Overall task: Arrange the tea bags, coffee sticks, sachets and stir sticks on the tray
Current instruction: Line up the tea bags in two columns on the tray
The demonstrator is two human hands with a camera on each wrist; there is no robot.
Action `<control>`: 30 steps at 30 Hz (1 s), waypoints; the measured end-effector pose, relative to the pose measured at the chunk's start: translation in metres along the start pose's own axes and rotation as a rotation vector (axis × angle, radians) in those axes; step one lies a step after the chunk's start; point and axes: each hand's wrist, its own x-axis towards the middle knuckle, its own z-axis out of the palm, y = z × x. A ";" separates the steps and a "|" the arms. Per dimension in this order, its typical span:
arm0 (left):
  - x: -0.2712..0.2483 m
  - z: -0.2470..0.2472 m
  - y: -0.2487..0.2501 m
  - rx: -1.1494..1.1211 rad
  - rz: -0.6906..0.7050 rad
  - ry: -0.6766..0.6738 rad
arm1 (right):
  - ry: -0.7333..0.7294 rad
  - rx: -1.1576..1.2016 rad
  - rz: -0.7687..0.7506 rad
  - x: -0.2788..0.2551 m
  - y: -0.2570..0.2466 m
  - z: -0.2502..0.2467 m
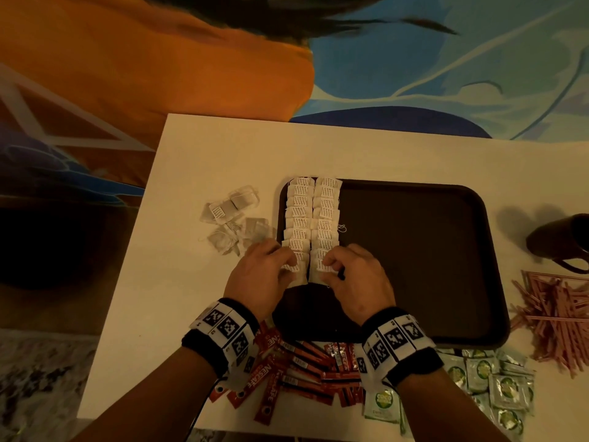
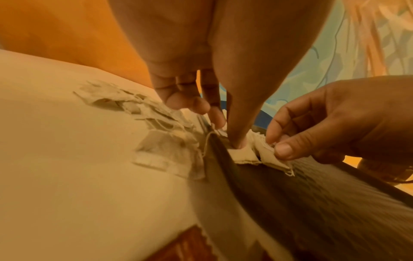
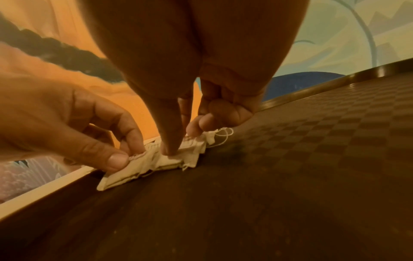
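Behind the pale surface [image 1: 191, 282] spreads an orange and blue painted backdrop. On its near half sits a dark tray [image 1: 446, 250], and along the tray's left edge run two overlapping columns of tea bags [image 1: 312, 218]. The left hand [image 1: 255, 279] and right hand [image 1: 360, 282] each pinch the nearest bag of a column between thumb and curled fingers [image 3: 170, 146]. These bags look light, soft and easily creased, with trailing strings; a gentle hold at the paper edges seems best. Loose tea bags [image 1: 232, 218] lie just off the tray's left edge.
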 end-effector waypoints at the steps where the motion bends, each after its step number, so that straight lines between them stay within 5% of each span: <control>1: -0.001 0.001 0.000 0.003 0.002 -0.008 | -0.015 -0.005 -0.002 -0.001 -0.001 0.002; 21: -0.012 0.008 -0.008 -0.026 0.113 -0.006 | -0.085 0.002 0.005 -0.006 -0.007 0.004; 30: -0.010 -0.038 -0.060 -0.019 -0.096 0.116 | -0.079 0.023 -0.118 0.011 -0.051 0.005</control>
